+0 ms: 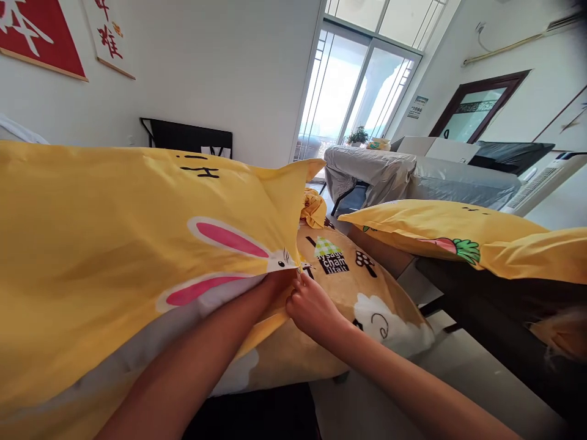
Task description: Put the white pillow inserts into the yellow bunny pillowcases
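The right hand [310, 304] pinches the edge of the yellow pillowcase [114, 226], while the left hand is hidden under it, its grip impossible to tell.

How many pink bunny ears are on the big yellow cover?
2. The upper ear stretches left from the bunny head; the lower ear lies below it. Folds of the yellow cover may hide more.
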{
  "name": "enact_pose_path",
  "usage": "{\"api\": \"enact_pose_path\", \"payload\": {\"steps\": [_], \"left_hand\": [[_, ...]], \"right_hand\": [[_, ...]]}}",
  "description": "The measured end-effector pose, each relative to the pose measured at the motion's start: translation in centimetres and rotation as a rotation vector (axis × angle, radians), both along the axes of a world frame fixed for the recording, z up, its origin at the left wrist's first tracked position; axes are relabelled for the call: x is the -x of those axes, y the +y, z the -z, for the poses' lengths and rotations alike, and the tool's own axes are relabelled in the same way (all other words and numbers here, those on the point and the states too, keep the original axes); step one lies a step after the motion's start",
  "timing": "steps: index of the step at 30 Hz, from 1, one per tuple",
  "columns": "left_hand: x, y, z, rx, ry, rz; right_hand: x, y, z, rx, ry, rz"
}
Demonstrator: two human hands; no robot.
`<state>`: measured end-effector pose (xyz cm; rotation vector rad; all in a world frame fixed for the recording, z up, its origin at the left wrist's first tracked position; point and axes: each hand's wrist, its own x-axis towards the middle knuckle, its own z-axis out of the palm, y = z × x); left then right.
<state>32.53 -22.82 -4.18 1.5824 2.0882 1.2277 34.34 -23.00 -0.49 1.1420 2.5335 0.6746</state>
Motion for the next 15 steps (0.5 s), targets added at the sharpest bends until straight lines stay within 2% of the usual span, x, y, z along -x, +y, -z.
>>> {"api": "enact_pose_path", "payload": {"steps": [4,10,13,15], "left_hand": [[0.5,0.3,0.6,0.017,-0.054,0.075],[1.1,0.0,1.7,0.066,-0.105,0.083],[1.4,-0.1,1.6,0.13,-0.125,0.09],[1.9,0.2,1.3,0.16,-0.126,0.114]], "right_hand": [[-0.5,-0.4,0.1,-0.039,-0.006,-0.05],[-1.1,-0.3,0.6,-0.068,-0.13,-0.185],[-0.2,0.6,0.8,0.036,-0.213,-0.226],[0.7,1.5,0.5,0.141,-0.207,-0.167]]}}
